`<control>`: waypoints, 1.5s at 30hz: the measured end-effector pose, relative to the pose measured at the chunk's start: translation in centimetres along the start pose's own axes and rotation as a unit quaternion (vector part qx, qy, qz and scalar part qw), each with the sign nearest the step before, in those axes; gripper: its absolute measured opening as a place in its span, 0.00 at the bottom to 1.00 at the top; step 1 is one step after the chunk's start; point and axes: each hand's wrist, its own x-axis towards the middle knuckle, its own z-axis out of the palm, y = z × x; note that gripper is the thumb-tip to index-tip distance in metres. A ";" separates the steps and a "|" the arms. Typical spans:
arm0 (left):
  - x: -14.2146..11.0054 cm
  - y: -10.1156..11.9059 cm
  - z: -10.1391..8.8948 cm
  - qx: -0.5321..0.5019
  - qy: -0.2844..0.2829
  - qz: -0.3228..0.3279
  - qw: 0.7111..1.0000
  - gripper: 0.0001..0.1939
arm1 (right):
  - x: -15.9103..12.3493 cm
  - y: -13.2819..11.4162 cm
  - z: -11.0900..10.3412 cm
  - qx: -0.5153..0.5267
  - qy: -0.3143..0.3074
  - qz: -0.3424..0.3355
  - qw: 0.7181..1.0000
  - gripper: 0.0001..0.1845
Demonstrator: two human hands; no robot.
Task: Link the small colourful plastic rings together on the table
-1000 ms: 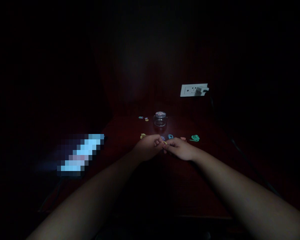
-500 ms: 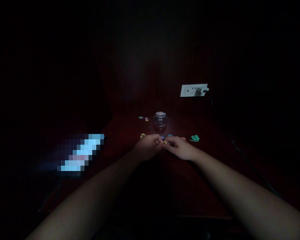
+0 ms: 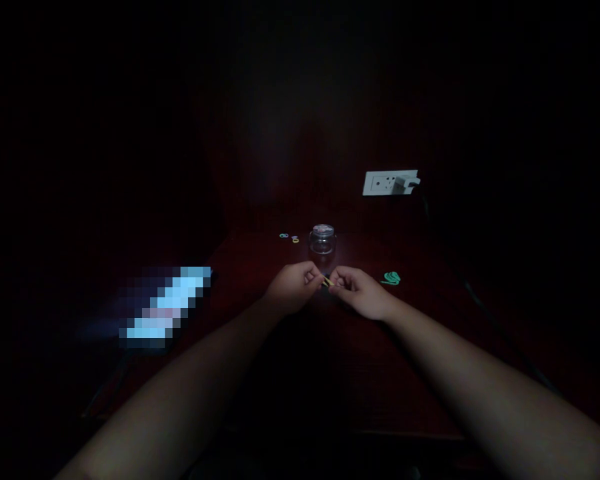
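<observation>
A small yellow hair tie point(image 3: 329, 282) is pulled into narrow strands between my two hands, low over the dark red table. My left hand point(image 3: 295, 287) pinches one end of it with thumb and bent fingers. At the other end my right hand point(image 3: 361, 293) is closed on it in a similar pinch. Just beyond the hands stands a clear jar point(image 3: 323, 243) with a patterned lid. To the right of my right hand lies a loose green bundle of bands point(image 3: 391, 279). My hands cover whatever lies directly behind them.
Small coloured rings point(image 3: 295, 240) lie left of the jar. A lit, pixelated screen point(image 3: 173, 307) is on the left, with a cable below it. At the back right, a white wall socket point(image 3: 390, 183) holds a plug, and a dark cable runs down the right side.
The yellow hair tie has gone from a curved loop to drawn-out strands. My left hand has shifted slightly up and left, and small coloured bundles behind my hands are now hidden.
</observation>
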 end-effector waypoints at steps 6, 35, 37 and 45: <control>0.1 -0.1 0.0 0.001 0.015 0.002 1.000 0.11 | 0.0 -0.1 -0.1 0.006 -0.006 0.004 1.000 0.08; 0.0 -0.1 -0.3 -0.071 -0.026 0.057 0.996 0.11 | 0.2 0.9 -0.2 0.019 0.036 0.012 0.999 0.12; -0.2 0.0 0.0 -0.074 -0.034 0.054 0.995 0.11 | 0.3 1.1 -0.2 0.002 0.042 0.001 0.999 0.12; -0.1 0.1 0.0 -0.102 -0.017 0.054 0.993 0.10 | 0.3 1.0 -0.2 -0.005 0.020 -0.014 1.000 0.10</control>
